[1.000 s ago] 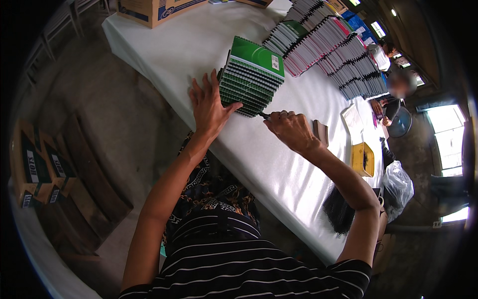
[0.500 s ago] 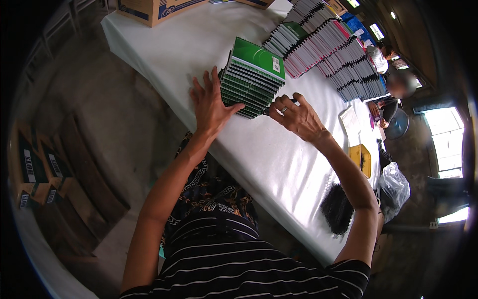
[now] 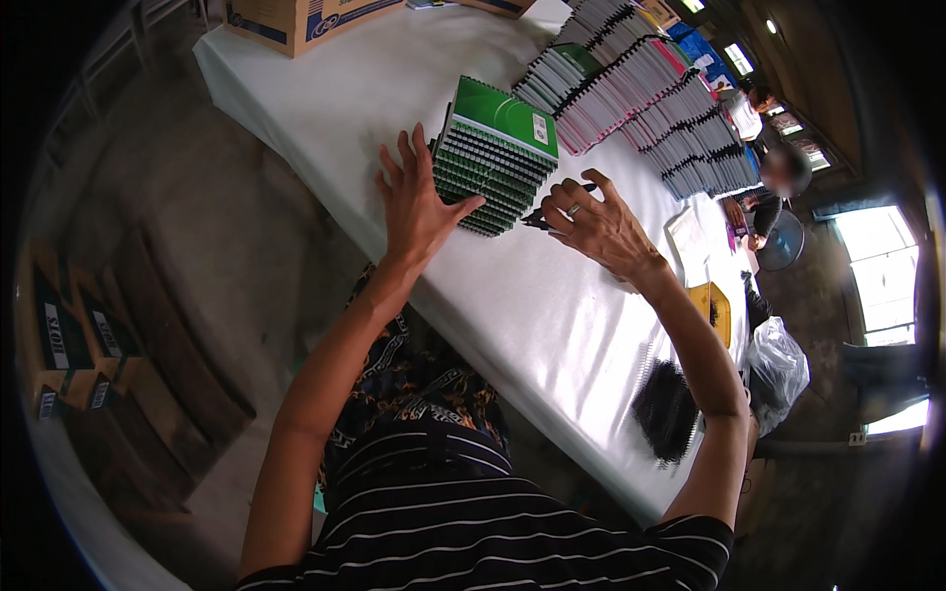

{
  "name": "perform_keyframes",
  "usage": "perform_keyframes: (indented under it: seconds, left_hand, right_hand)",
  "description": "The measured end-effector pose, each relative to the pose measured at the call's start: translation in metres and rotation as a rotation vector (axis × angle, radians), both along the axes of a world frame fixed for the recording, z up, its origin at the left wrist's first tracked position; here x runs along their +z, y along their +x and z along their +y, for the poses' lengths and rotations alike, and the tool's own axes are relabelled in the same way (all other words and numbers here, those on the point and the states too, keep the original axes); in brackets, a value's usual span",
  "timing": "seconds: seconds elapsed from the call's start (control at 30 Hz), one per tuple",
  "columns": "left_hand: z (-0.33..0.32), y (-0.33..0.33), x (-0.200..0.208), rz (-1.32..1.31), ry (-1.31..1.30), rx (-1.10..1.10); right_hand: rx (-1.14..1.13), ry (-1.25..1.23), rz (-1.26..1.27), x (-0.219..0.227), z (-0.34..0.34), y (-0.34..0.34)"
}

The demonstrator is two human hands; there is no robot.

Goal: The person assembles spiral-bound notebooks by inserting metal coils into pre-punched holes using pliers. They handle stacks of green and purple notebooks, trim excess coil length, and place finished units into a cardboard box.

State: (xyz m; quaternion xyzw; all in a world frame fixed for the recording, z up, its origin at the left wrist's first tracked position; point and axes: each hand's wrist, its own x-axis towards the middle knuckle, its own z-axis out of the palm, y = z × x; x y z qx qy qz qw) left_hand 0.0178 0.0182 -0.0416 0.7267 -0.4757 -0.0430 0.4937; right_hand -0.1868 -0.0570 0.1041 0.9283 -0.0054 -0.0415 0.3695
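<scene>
A stack of green spiral notebooks (image 3: pixel 498 163) stands on the white-covered table, its coil-bound edges facing me. My left hand (image 3: pixel 418 202) lies against the stack's near left corner, fingers spread and stretched out, with the thumb touching the coils. To the right of the stack, my right hand (image 3: pixel 596 222) is closed round black pliers (image 3: pixel 535 220). Their tip points at the coil ends at the stack's lower right, with a small gap between. Most of the tool is hidden by my fingers.
Long rows of bound notebooks (image 3: pixel 631 94) fill the far right. A cardboard box (image 3: pixel 296 22) sits at the far left. Nearer right are a yellow tray (image 3: pixel 711 310), a pile of black coils (image 3: pixel 667 412) and a clear plastic bag (image 3: pixel 778 360). Another person sits beyond the table.
My right hand has drawn slightly away from the stack, so more of the pliers shows. My left hand stays against the notebooks.
</scene>
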Motion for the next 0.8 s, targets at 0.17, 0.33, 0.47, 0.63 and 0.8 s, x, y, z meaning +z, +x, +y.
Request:
perform_keyframes:
  seconds: [0.17,0.33,0.47,0.63,0.8]
  left_hand:
    - [-0.002,0.001,0.001,0.004,0.027,-0.022]
    - [-0.003,0.001,0.001,0.023,0.026,-0.046]
    - [-0.002,0.004,0.001,0.040,0.041,-0.044]
    - [-0.003,0.000,0.003,0.064,0.029,-0.058]
    - [-0.002,-0.001,0.004,0.107,0.039,-0.071]
  right_hand:
    - [0.057,-0.076,0.030,0.000,-0.004,-0.001]
    - [-0.288,0.052,0.019,-0.016,0.017,0.001]
    - [-0.400,0.137,-0.038,-0.014,0.033,0.009]
    - [-0.044,0.001,-0.058,0.006,0.008,0.002]
    - [0.049,-0.179,0.049,0.003,-0.001,0.002]
